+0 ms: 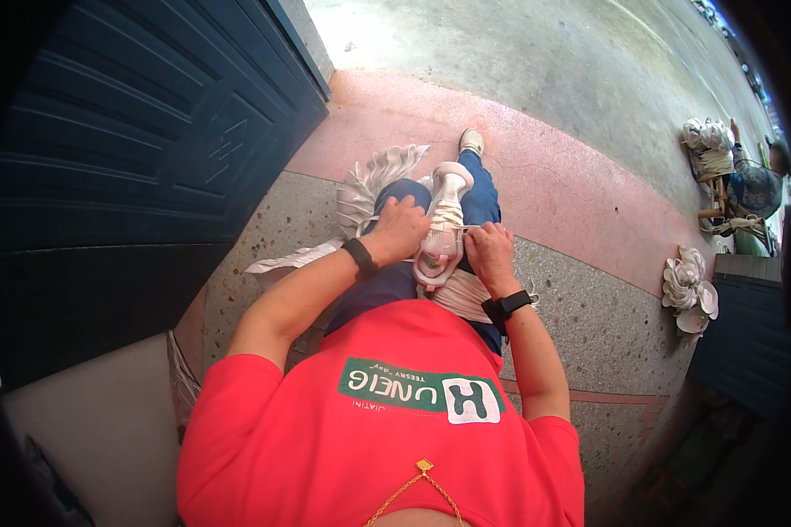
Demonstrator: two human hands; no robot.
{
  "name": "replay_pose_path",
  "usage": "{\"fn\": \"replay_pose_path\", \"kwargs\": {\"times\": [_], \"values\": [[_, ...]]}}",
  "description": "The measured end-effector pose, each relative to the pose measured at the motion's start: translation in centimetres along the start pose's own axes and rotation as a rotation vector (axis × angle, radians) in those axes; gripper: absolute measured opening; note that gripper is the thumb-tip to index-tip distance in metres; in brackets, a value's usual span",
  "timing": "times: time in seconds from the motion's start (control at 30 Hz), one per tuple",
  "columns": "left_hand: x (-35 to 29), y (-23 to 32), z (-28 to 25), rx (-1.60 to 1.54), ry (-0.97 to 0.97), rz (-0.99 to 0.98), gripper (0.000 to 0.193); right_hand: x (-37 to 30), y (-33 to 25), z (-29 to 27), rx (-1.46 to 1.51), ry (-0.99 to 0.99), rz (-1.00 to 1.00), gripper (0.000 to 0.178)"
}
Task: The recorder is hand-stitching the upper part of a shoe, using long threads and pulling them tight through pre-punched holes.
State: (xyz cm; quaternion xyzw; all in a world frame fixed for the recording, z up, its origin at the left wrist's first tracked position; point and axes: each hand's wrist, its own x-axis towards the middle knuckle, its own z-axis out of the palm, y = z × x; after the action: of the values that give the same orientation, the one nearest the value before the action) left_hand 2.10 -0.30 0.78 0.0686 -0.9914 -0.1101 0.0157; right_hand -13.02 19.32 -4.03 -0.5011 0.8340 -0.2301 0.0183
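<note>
A white sneaker with pink trim (445, 209) rests over my lap, its sole end pointing away and its pink collar toward me. A white shoelace (453, 227) runs across its front between my two hands. My left hand (399, 230) is closed beside the shoe with the lace in its fingers. On the other side, my right hand (490, 249) pinches the lace just off the shoe's edge. Fingertips of the left hand are partly hidden. Dark wristbands sit on both wrists.
Stacked white shoe parts (371, 191) lie by my left knee, with more white pieces (466, 294) under the shoe. A dark blue door (149, 132) stands at left. At right are a white shoe pile (690, 292), a bundle of white pieces (710, 145) and a fan (754, 189) near another person.
</note>
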Motion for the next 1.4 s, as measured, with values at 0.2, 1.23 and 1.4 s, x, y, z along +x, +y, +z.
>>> {"fn": "replay_pose_path", "kwargs": {"times": [0.2,1.23,1.4], "values": [[-0.4,0.5,1.7,-0.026,0.137,-0.139,0.01,-0.3,-0.5,-0.6,-0.026,-0.052,-0.007,0.015],[13.8,0.6,1.2,-1.198,-0.608,-0.419,0.061,0.6,-2.8,-0.2,-0.254,-0.166,-0.23,0.024],[13.3,-0.6,-1.7,-1.468,-0.529,-0.514,0.061,1.8,-3.7,-4.4,0.042,0.044,-0.35,0.02]]}}
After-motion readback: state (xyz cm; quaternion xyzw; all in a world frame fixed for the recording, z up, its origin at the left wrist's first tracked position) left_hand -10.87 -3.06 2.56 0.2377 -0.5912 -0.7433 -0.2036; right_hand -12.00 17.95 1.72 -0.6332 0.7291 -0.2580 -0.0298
